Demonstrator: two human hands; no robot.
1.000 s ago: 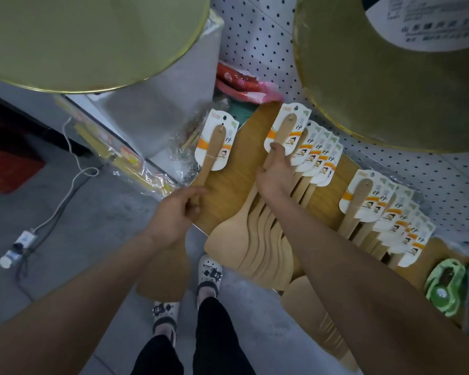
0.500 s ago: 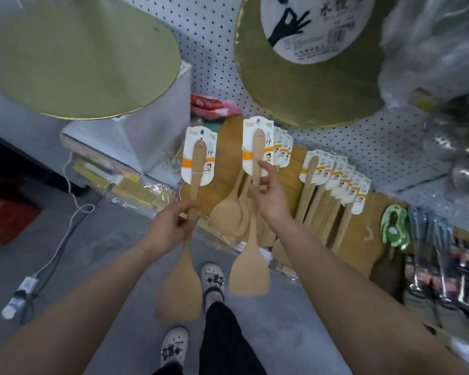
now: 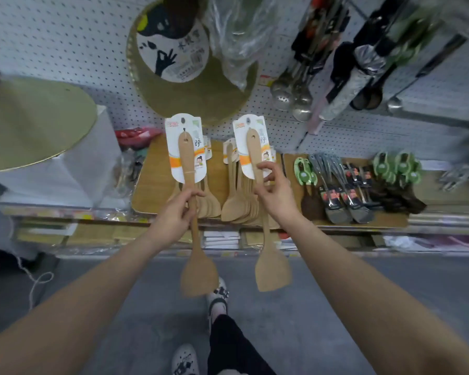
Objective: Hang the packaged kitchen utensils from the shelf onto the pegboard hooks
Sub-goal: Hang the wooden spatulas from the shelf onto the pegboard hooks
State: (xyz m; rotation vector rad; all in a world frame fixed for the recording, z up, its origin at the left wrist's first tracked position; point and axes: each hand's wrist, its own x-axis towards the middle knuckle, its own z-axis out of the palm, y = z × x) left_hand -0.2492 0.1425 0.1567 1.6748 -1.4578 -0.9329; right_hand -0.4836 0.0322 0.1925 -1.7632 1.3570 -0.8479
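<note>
My left hand (image 3: 175,216) grips the handle of a wooden spatula (image 3: 194,239) with a white and orange card, blade hanging down. My right hand (image 3: 275,194) pinches the handle of a second carded wooden spatula (image 3: 267,234), held upright beside the first. Both cards are raised in front of the white pegboard (image 3: 79,50). Behind them, two piles of the same carded spatulas (image 3: 234,201) lie on the wooden shelf (image 3: 153,180). No free hook is plainly visible.
Round golden boards (image 3: 33,123) hang at left and centre (image 3: 201,96). Metal ladles (image 3: 293,96) and dark utensils hang at upper right. Green peelers (image 3: 303,171) and black-handled turners (image 3: 344,196) lie on the shelf to the right. My feet (image 3: 217,296) stand on grey floor.
Both hands have lifted their spatulas up and apart, off the shelf piles, to pegboard height. The view has tilted up and swung right, showing more of the shelf and hanging utensils.
</note>
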